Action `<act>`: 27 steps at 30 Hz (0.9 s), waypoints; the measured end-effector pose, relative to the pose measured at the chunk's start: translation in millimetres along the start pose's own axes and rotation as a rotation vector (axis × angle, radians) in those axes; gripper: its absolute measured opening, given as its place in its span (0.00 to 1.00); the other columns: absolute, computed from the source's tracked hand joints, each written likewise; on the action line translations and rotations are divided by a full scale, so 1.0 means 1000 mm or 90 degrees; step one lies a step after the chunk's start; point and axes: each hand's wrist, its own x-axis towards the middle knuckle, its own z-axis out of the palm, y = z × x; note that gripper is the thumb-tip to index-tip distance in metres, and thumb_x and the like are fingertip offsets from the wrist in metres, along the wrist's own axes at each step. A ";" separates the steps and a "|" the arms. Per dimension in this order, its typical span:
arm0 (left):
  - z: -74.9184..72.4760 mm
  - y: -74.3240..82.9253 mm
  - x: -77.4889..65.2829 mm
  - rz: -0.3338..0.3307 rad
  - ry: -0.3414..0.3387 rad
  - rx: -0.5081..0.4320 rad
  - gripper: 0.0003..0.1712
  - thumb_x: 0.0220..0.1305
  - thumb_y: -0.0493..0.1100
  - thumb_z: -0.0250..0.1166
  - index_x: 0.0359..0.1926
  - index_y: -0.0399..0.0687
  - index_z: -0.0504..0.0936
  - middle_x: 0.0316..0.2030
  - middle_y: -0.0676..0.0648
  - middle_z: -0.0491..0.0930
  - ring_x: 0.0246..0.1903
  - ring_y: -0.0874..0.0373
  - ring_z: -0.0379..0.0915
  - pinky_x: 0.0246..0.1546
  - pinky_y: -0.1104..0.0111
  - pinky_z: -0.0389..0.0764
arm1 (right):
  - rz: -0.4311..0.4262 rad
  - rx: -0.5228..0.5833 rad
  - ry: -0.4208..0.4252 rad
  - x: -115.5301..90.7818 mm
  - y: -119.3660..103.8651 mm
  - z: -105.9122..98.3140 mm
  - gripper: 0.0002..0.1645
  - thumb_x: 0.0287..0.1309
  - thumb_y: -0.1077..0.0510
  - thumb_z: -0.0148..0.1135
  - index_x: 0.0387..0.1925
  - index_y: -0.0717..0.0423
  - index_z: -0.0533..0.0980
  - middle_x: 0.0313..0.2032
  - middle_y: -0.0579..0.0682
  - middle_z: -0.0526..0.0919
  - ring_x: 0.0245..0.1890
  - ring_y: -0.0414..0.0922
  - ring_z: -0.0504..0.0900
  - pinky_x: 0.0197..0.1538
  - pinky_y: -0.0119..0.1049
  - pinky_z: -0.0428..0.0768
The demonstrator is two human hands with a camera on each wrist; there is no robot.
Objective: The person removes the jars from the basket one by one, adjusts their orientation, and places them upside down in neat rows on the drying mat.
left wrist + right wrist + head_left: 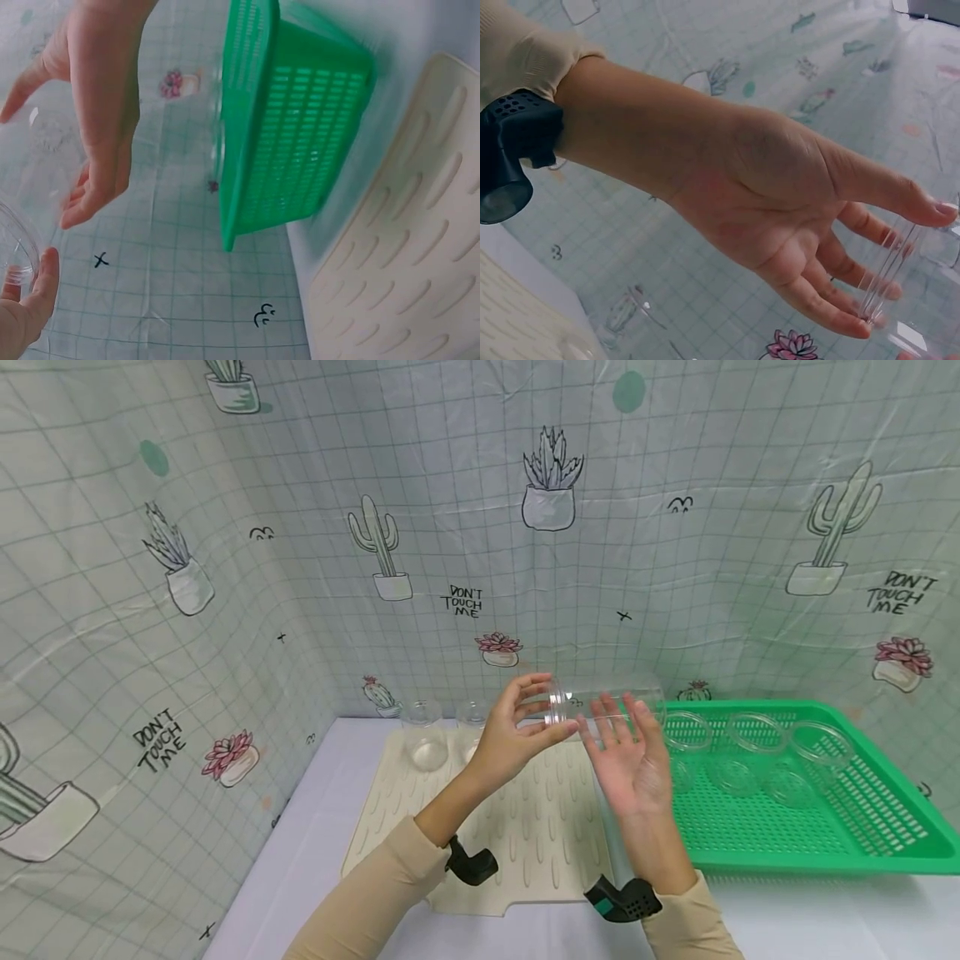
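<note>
One clear jar is held sideways, the left hand clamped on one end; the right hand, fingers spread apart, perhaps touches the other.

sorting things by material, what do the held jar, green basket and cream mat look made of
Held jar: smooth, glossy glass or clear plastic; it is see-through with bright highlights, which fit both.
Green basket: most likely moulded plastic, slightly shiny; even colour and regular slots.
Cream mat: perhaps silicone or plastic, matte; dull surface with repeated elongated marks.
</note>
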 end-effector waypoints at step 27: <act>-0.038 0.028 -0.030 0.030 0.095 0.156 0.41 0.58 0.31 0.72 0.70 0.35 0.62 0.67 0.36 0.66 0.68 0.42 0.60 0.69 0.52 0.61 | 0.004 -0.119 0.007 0.022 -0.003 0.002 0.33 0.65 0.58 0.63 0.64 0.44 0.56 0.57 0.50 0.70 0.63 0.49 0.66 0.67 0.44 0.68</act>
